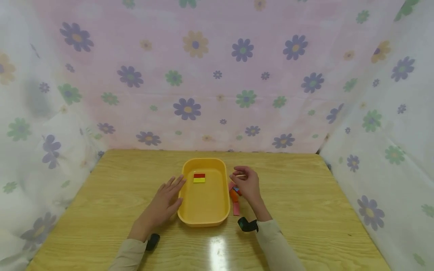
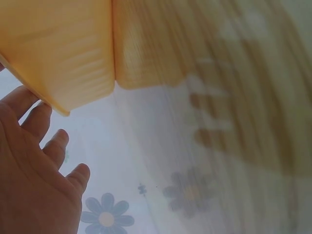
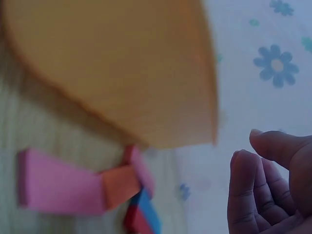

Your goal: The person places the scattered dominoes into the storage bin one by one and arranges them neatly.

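Observation:
A yellow plastic tray (image 1: 204, 205) stands on the wooden table. Inside, toward its far left, lie a red block (image 1: 199, 175) and a yellow block (image 1: 199, 180) side by side. My left hand (image 1: 162, 203) has its fingers spread against the tray's left rim. Just beyond the right rim, my right hand (image 1: 247, 184) hovers with loosely bent fingers; in the right wrist view a gap shows between thumb and forefinger, with nothing in it. Close to that hand, a small heap holds a pink block (image 3: 63, 183), an orange block (image 3: 120, 186) and a blue-and-red piece (image 3: 144, 214).
Wood-grain table (image 1: 298, 195) extends on both sides of the tray. A flowered curtain (image 1: 217, 82) hangs behind the table and along both sides. Each wrist carries a black camera mount, as on the right wrist (image 1: 247, 224).

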Motion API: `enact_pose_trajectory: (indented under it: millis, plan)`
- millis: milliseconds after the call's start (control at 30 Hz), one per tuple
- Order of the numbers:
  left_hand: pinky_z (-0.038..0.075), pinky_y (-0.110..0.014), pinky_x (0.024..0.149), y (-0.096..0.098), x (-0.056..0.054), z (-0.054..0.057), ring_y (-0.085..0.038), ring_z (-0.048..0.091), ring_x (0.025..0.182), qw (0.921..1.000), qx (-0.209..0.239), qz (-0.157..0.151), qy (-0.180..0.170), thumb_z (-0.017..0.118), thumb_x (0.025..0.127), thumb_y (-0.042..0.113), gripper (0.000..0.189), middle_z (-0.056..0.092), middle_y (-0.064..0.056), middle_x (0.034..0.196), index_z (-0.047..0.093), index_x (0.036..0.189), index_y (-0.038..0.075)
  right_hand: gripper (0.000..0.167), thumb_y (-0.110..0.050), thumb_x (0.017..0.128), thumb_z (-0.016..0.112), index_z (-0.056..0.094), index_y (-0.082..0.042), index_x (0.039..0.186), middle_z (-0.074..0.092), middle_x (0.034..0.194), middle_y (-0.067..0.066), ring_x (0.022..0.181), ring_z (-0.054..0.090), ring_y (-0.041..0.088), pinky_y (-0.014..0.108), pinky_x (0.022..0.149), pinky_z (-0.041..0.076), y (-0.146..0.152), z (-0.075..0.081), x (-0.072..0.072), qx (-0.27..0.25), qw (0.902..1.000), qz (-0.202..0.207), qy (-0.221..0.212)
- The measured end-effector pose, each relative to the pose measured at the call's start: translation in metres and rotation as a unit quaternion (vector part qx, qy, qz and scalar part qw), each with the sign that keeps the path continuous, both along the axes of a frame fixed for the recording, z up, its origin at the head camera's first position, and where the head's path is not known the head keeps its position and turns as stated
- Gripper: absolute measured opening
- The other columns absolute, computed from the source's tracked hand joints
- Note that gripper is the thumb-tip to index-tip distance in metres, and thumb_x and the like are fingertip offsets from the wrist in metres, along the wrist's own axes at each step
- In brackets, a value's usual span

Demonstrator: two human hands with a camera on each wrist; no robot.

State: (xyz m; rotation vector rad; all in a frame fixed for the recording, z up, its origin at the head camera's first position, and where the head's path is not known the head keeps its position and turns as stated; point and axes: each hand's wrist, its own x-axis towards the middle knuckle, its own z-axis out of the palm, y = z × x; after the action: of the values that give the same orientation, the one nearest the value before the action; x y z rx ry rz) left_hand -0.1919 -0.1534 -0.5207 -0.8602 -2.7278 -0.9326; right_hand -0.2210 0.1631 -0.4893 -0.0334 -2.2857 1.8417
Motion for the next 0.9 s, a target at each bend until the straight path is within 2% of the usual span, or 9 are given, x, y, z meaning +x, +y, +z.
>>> enact_pose_trajectory:
  millis: [167, 333, 500, 733, 900]
  plan:
    - [0.018, -0.071, 0.117, 0.0, -0.001, 0.0, -0.048, 0.024, 0.151, 0.9999, -0.012, 0.004, 0.01, 0.059, 0.102, 0.021, 0.062, 0.032, -0.012, 0.165, 0.036, 0.158, 0.008, 0.028, -0.001, 0.088, 0.077, 0.07, 0.005, 0.114, 0.072, 0.098, 0.019, 0.084, 0.07, 0.026, 0.023, 0.073, 0.058, 0.018, -0.017, 0.002, 0.034, 0.9994, -0.009, 0.002]
    - [0.018, -0.071, 0.117, 0.001, 0.0, 0.004, -0.045, 0.026, 0.151, 0.9994, -0.028, 0.012, 0.019, 0.06, 0.101, 0.022, 0.063, 0.032, -0.01, 0.165, 0.037, 0.158, 0.007, 0.03, 0.0, 0.086, 0.078, 0.069, 0.008, 0.114, 0.072, 0.099, 0.021, 0.087, 0.069, 0.027, 0.024, 0.076, 0.058, 0.036, -0.026, 0.004, 0.057, 0.9982, -0.014, 0.005]
    - [0.018, -0.07, 0.118, 0.002, 0.002, 0.005, -0.043, 0.026, 0.152, 0.9989, -0.037, 0.018, 0.021, 0.06, 0.101, 0.022, 0.062, 0.033, -0.009, 0.165, 0.038, 0.158, 0.008, 0.032, -0.002, 0.085, 0.08, 0.07, 0.006, 0.115, 0.072, 0.102, 0.02, 0.091, 0.068, 0.027, 0.022, 0.078, 0.056, 0.05, -0.03, 0.008, 0.085, 0.9962, -0.012, -0.013]
    - [0.019, -0.072, 0.116, 0.002, 0.003, 0.005, -0.045, 0.028, 0.15, 0.9991, -0.03, 0.017, 0.025, 0.06, 0.1, 0.02, 0.061, 0.036, -0.01, 0.164, 0.04, 0.157, 0.008, 0.035, -0.003, 0.085, 0.08, 0.07, 0.005, 0.117, 0.071, 0.111, 0.02, 0.099, 0.064, 0.031, 0.032, 0.083, 0.057, 0.058, -0.034, 0.014, 0.122, 0.9911, 0.03, -0.043]
    - [0.02, -0.072, 0.116, 0.003, 0.004, 0.004, -0.046, 0.029, 0.149, 0.9989, -0.027, 0.018, 0.034, 0.061, 0.1, 0.019, 0.061, 0.037, -0.011, 0.163, 0.041, 0.156, 0.006, 0.036, -0.003, 0.083, 0.082, 0.07, 0.003, 0.117, 0.07, 0.114, 0.018, 0.101, 0.063, 0.03, 0.042, 0.087, 0.057, 0.06, -0.035, 0.019, 0.16, 0.9846, 0.042, -0.055]
